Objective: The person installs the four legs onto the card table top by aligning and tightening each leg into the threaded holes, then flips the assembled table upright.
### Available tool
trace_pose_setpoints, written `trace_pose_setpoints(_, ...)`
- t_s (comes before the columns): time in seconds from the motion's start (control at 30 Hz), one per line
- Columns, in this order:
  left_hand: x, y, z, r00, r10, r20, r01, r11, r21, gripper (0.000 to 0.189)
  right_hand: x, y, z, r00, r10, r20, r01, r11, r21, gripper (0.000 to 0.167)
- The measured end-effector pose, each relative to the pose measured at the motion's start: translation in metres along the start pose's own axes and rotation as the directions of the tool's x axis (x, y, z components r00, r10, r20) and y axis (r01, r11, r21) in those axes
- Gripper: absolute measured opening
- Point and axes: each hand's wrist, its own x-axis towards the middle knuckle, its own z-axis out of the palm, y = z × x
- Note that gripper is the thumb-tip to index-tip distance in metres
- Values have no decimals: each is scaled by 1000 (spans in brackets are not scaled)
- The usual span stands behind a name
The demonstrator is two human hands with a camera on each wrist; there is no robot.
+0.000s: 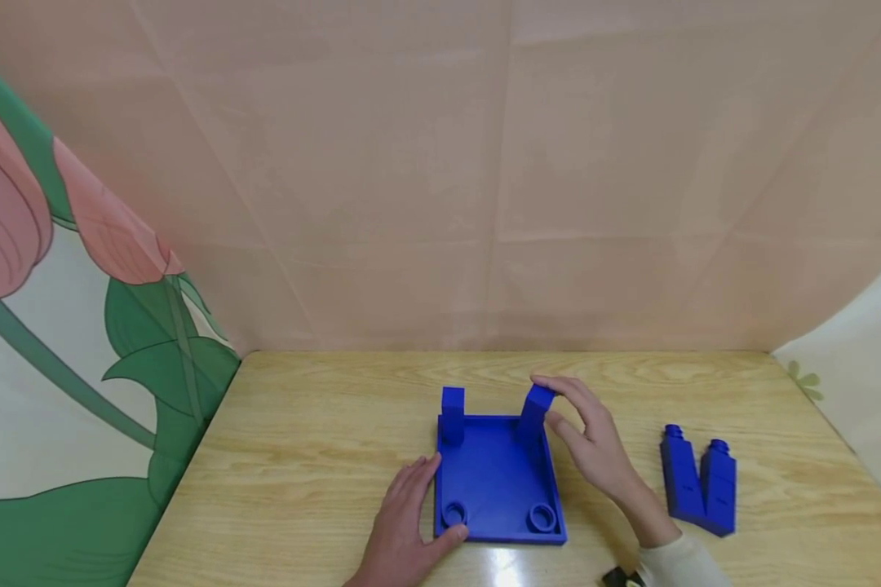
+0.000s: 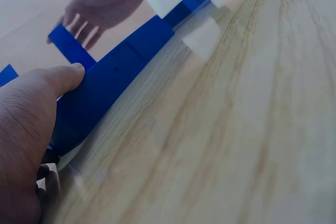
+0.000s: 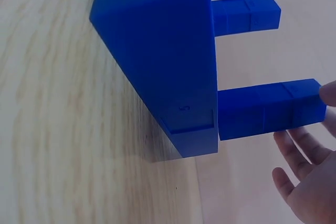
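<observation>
A square blue tray-like base [image 1: 495,489] with a raised rim lies on the table, hollow side up. Two blue block-shaped legs stand at its far corners: the left leg [image 1: 453,416] upright, the right leg [image 1: 534,414] leaning slightly outward in the head view. My right hand [image 1: 595,444] holds the right leg near its top between thumb and fingers. At the near left corner my left hand [image 1: 411,522] holds the base, fingers along the left side and thumb [image 2: 71,77] over the front rim. Round sockets [image 1: 541,518] show at both near corners.
Two more blue legs [image 1: 719,489] with threaded ends lie side by side on the wooden table [image 1: 301,456], to the right. A plain pinkish cloth [image 1: 411,204] hangs behind the table, and a flower-printed cloth [image 1: 139,367] on the left.
</observation>
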Motion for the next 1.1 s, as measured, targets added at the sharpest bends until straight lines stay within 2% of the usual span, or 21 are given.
trace_pose_setpoints(0.2,-1,0,0,1000,-2,-1,2,1000,7,94,-1,2,3,999,31,-34,-31,999,-18,46)
trace_pose_setpoints(0.4,0,0,0,1000,12,-23,-12,1000,20,94,0,4,5,992,103,-68,-105,994,-35,38)
trace_pose_setpoints(0.63,-1,-1,1,997,52,-54,-50,998,42,93,0,4,6,986,140,-87,-144,989,-40,38)
trace_pose_setpoints(0.77,-1,0,1,996,61,-62,-58,997,44,92,0,4,6,990,117,-76,-120,992,-44,45)
trace_pose_setpoints(0.9,-1,0,1,997,53,-55,-51,998,38,92,0,4,5,999,41,-36,-41,999,-23,53)
trace_pose_setpoints(1.0,0,1,0,999,31,-33,-31,999,30,93,0,3,3,1000,-10,-7,10,1000,-2,52)
trace_pose_setpoints(1.1,0,2,-1,1000,5,-9,-5,1000,19,94,0,1,3,1000,-21,2,21,1000,-3,48)
